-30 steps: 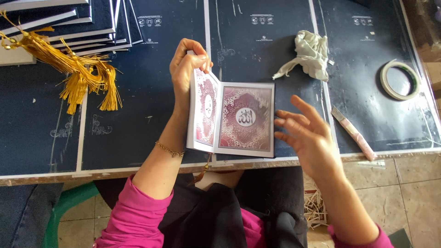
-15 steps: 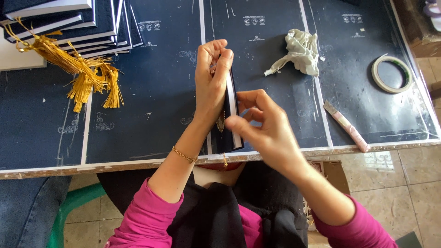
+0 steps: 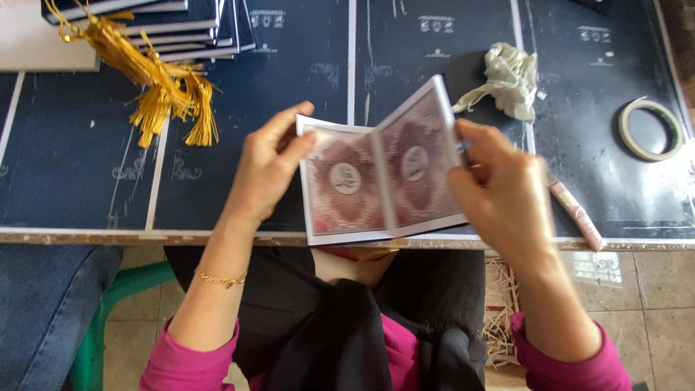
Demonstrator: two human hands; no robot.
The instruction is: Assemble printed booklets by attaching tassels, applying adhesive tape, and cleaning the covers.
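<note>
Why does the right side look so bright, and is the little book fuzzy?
Head view: daylight washes out the tape roll and table edge at right; the open booklet looks slightly soft; the tassels at left are evenly lit and crisper.

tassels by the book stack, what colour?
Golden yellow tassels, seen in the head view, lying beside the stacked dark books.

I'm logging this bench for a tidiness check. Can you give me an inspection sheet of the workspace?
Surface: dark blue worktable, scuffed.
Job's things: open booklet with maroon patterned pages, held above the table edge.
Clutter: stacked dark booklets with yellow tassels, crumpled cloth, tape roll, pink stick.
Hands: left hand holds the left cover, right hand the right.
Cables: nothing seen.
Surroundings: tiled floor, green stool.
</note>
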